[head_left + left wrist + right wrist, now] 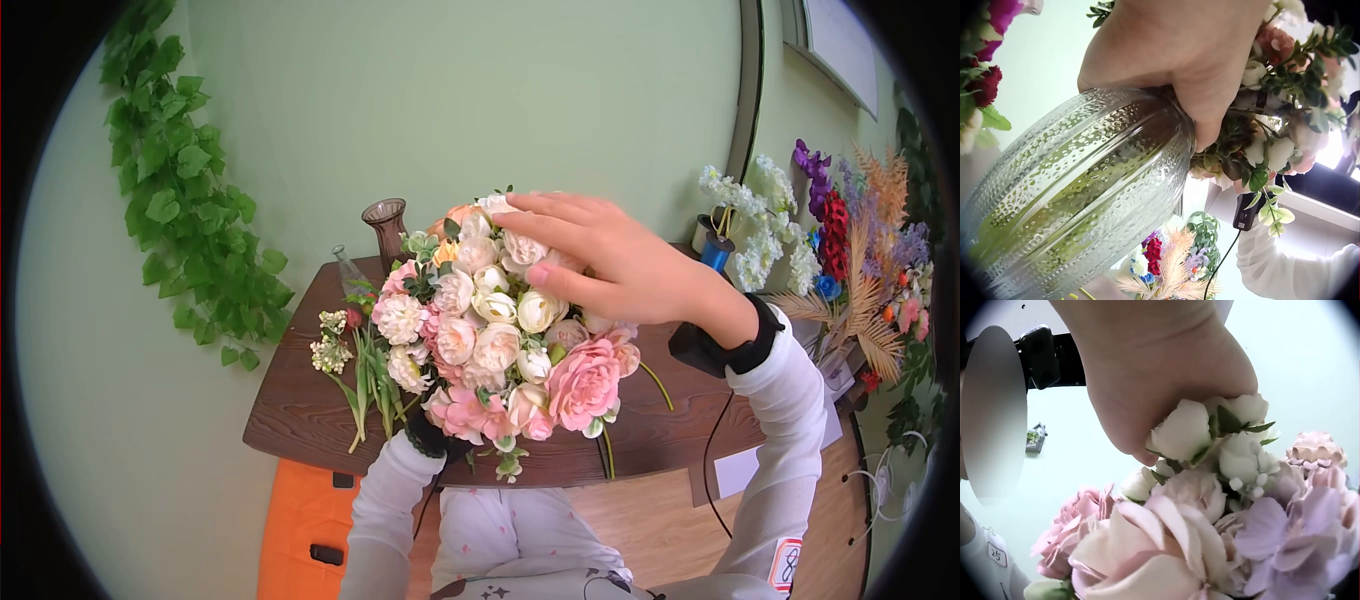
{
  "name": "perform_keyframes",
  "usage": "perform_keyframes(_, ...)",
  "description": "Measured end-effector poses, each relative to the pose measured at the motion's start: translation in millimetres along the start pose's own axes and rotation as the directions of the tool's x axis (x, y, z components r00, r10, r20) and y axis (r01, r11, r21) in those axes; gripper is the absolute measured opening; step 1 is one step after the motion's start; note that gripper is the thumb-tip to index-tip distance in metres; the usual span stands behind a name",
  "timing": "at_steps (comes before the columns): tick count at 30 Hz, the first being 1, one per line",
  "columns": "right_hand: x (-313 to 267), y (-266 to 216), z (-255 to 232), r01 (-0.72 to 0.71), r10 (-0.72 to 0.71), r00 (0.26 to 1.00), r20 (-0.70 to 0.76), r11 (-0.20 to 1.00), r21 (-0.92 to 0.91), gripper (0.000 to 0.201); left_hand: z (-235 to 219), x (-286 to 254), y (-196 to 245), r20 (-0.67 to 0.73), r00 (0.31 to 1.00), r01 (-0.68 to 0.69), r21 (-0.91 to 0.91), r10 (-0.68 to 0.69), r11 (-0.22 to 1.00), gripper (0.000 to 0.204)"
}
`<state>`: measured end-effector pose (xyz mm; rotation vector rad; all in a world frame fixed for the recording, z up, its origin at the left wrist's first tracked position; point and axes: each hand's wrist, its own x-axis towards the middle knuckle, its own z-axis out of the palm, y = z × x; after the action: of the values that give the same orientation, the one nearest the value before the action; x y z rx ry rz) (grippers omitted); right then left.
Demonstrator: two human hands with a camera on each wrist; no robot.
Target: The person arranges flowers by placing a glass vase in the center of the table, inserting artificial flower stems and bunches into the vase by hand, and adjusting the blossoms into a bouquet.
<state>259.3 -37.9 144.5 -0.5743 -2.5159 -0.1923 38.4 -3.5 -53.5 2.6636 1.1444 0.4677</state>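
A full bouquet of pink, white and cream artificial flowers (495,345) rises in front of the person in the head view. It stands in a ribbed, dimpled clear glass vase (1079,194) with green stems inside. In the left wrist view the left hand (1169,53) grips this vase at its neck, just below the blooms; from the head that hand is hidden under the flowers. The right hand (615,255) lies over the bouquet's upper right side with fingers extended, touching the blossoms. White rosebuds (1182,431) sit right against that palm in the right wrist view.
Loose tulip stems (375,385) and small white blossoms (331,345) lie on the left of the dark wooden table (290,410). A brown glass vase (386,228) and a clear bottle (350,272) stand behind. More flowers (860,250) fill the right side, near a blue spool (716,253).
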Motion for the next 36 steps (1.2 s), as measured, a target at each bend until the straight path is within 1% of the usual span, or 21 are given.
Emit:
perform_keyframes(2, 0, -1, 2, -0.007, 0.008, 1.0, 0.014, 0.999, -0.033, 0.047, 0, -2, 0, 0.01, 1.0, 0.005, 0.008, -0.005, 1.0, 0.023)
perform_keyframes(4, -1, -1, 3, -0.039, 0.039, 0.999, 0.011, 0.999, 0.013, 0.043, -2, 5, 1, 0.02, 1.0, 0.01, 0.013, -0.011, 1.0, 0.022)
perform_keyframes(8, -2, -1, 7, -0.025, 0.025, 1.0, -0.003, 0.999, 0.02, 0.039, -1, 5, 2, 0.041, 0.999, 0.012, 0.023, -0.013, 1.0, 0.022)
perform_keyframes(10, -3, 4, 12, 0.027, -0.008, 0.982, -0.191, 0.995, 0.096, 0.035, -3, 8, 2, 0.052, 0.998, 0.015, 0.029, -0.016, 0.999, 0.022)
perform_keyframes(11, -2, 5, 11, 0.029, -0.01, 0.982, -0.19, 0.995, 0.095, 0.035, -4, 10, 2, 0.055, 0.998, 0.017, 0.032, -0.019, 0.999, 0.022)
perform_keyframes(13, -3, 7, 7, 0.038, -0.048, 0.968, -0.246, 0.998, -0.044, 0.032, -5, 14, 2, 0.062, 0.998, 0.022, 0.037, -0.024, 0.999, 0.021)
perform_keyframes(14, -4, 7, 7, 0.039, -0.049, 0.968, -0.246, 0.998, -0.046, 0.032, -4, 10, 2, 0.065, 0.998, 0.023, 0.041, -0.026, 0.999, 0.021)
perform_keyframes(16, -6, 5, 8, 0.024, -0.022, 0.995, -0.1, 1.0, 0.018, 0.028, -5, 9, 0, 0.075, 0.997, 0.027, 0.049, -0.03, 0.998, 0.021)
perform_keyframes(17, -7, 5, 7, 0.024, -0.022, 0.995, -0.1, 1.0, 0.018, 0.028, -7, 6, -2, 0.08, 0.996, 0.028, 0.052, -0.032, 0.998, 0.021)
perform_keyframes(18, -7, 4, 5, -0.007, 0.021, 0.992, -0.125, 0.994, 0.113, 0.026, -10, 4, -5, 0.084, 0.996, 0.03, 0.055, -0.034, 0.998, 0.021)
perform_keyframes(19, -7, 4, 3, -0.035, 0.066, 0.988, -0.143, 0.977, 0.208, 0.025, -13, -10, -12, 0.086, 0.996, 0.032, 0.055, -0.037, 0.998, 0.021)
perform_keyframes(23, -6, 7, 3, -0.021, 0.051, 0.985, -0.168, 0.984, 0.177, 0.024, -52, -22, -50, 0.087, 0.995, 0.052, 0.062, -0.057, 0.997, 0.02)
perform_keyframes(26, -4, 7, 3, -0.037, 0.069, 0.983, -0.169, 0.982, 0.184, 0.026, -80, -88, -96, 0.087, 0.993, 0.078, 0.072, -0.084, 0.994, 0.02)
perform_keyframes(27, -4, 8, 4, -0.048, 0.084, 0.98, -0.18, 0.98, 0.195, 0.027, -88, -86, -81, 0.087, 0.992, 0.085, 0.075, -0.091, 0.994, 0.02)
perform_keyframes(28, -4, 8, 4, -0.058, 0.099, 0.977, -0.191, 0.977, 0.207, 0.027, -105, -86, -68, -0.026, 0.985, 0.173, 0.017, -0.172, 0.985, 0.018)
perform_keyframes(29, -3, 10, 6, -0.052, 0.093, 0.978, -0.189, 0.977, 0.208, 0.027, -142, -79, -27, -0.132, 0.958, 0.251, -0.05, -0.256, 0.967, 0.016)
perform_keyframes(31, -4, 12, 10, -0.091, 0.144, 0.967, -0.212, 0.967, 0.238, 0.027, -181, -68, 20, -0.393, 0.903, 0.139, -0.118, -0.175, 0.983, 0.013)
perform_keyframes(33, -3, 10, 8, -0.12, 0.174, 0.962, -0.21, 0.962, 0.246, 0.026, -194, -59, 45, -0.376, 0.857, 0.246, -0.3, -0.351, 0.922, 0.012)
perform_keyframes(34, -3, 9, 7, -0.153, 0.209, 0.955, -0.211, 0.956, 0.252, 0.025, -205, -45, 70, -0.424, 0.89, 0.077, -0.224, -0.168, 0.972, 0.011)
perform_keyframes(35, -1, 9, 8, -0.15, 0.204, 0.958, -0.204, 0.956, 0.253, 0.025, -211, -28, 91, -0.456, 0.89, -0.093, -0.142, 0.018, 0.986, 0.009)
perform_keyframes(36, -1, 10, 8, -0.141, 0.195, 0.956, -0.218, 0.96, 0.242, 0.024, -211, -12, 95, -0.419, 0.893, -0.202, -0.05, 0.163, 0.978, 0.009)
